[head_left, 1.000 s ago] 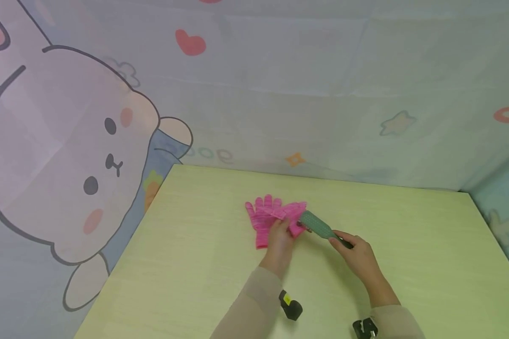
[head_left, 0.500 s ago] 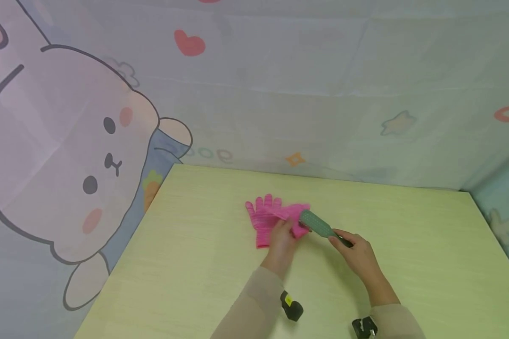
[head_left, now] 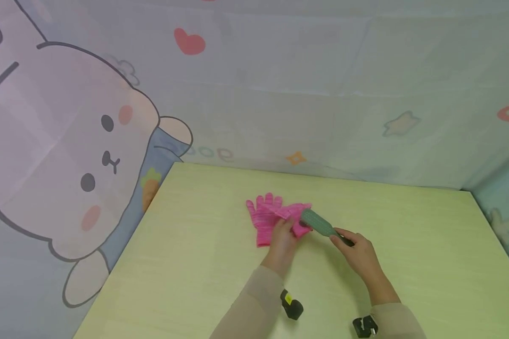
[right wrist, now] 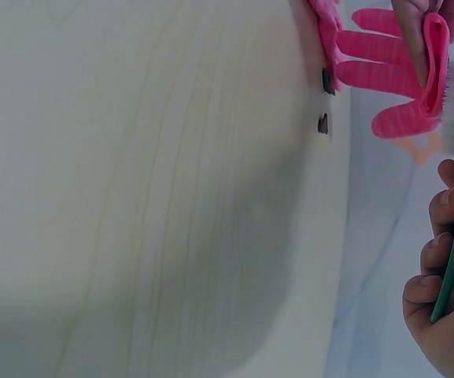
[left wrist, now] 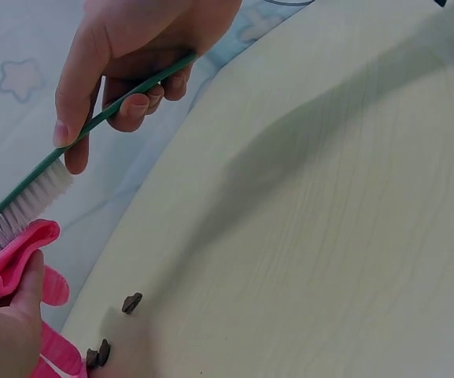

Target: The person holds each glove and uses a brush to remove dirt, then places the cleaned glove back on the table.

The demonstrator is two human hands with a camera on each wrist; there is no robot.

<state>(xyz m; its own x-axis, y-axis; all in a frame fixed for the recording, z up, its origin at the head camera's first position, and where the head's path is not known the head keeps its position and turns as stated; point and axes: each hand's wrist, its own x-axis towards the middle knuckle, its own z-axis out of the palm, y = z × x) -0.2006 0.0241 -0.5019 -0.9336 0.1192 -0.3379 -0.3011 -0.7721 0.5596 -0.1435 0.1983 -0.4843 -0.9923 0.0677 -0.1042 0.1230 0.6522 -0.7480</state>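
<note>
My left hand (head_left: 281,242) grips a pink knit glove (head_left: 296,212) by its folded cuff, holding it up off the table, its fingers hanging loose in the right wrist view. In my right hand (head_left: 358,254) is the thin handle of a green brush (head_left: 318,222). Its white bristles (left wrist: 26,201) press against the cuff of the held glove, close by my left thumb. A second pink glove (head_left: 262,223) lies flat on the table with its fingers pointing away, partly covered by the first glove and my left hand.
Small dark bits (right wrist: 322,124) lie on the pale wooden table (head_left: 186,263) near the gloves. A printed cloth (head_left: 280,94) with a bunny figure hangs behind the table's far edge. Black wrist devices (head_left: 291,306) sit near both sleeves.
The held glove has shifted slightly to the right, and its cuff and the brush bristles now overlap more. Both hands keep their hold; the second glove stays in place.
</note>
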